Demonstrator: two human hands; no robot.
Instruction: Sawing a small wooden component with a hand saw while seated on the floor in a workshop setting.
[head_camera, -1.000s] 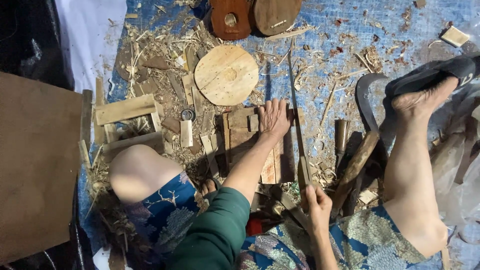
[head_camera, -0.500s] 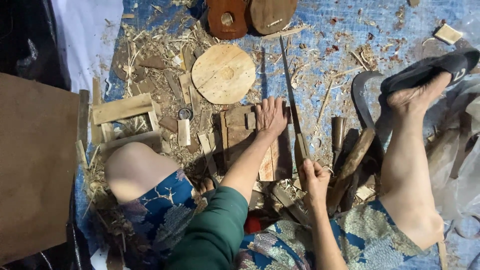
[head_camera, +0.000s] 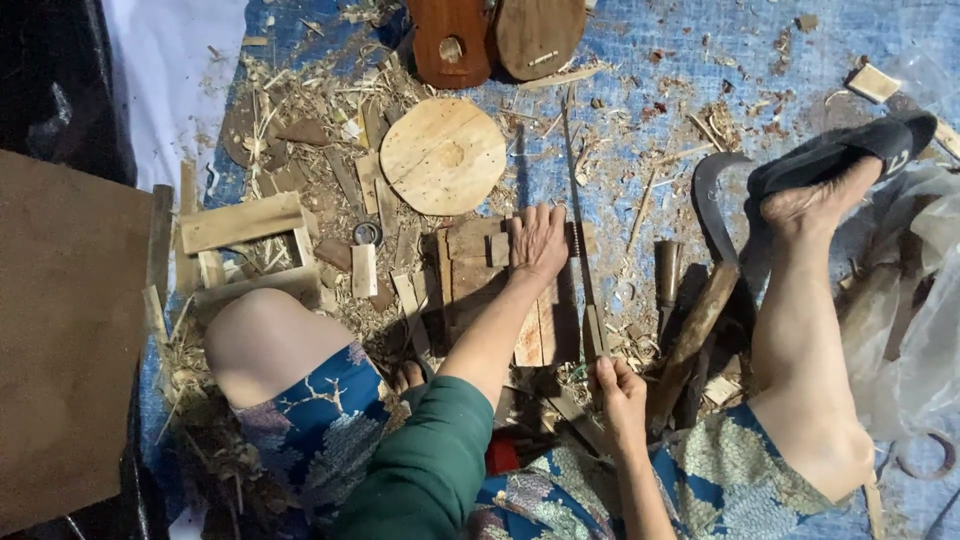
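My left hand (head_camera: 537, 240) lies flat, fingers spread and open, pressing on a wooden board (head_camera: 490, 285) that rests on the blue tarp (head_camera: 640, 60) between my knees. My right hand (head_camera: 618, 392) is closed around the handle of a long thin saw (head_camera: 578, 215), whose blade runs up past the right edge of the board, just beside my left fingers. I cannot tell whether the teeth are biting into the wood; my hand hides that edge.

A round wooden disc (head_camera: 443, 155) lies just above the board among shavings. A curved sickle (head_camera: 712, 270) lies to the right, its handle half buried under scraps, near my sandalled foot (head_camera: 835, 175). Two dark brown wooden pieces (head_camera: 495, 35) are cut off by the top edge. A brown panel (head_camera: 65, 340) fills the left side.
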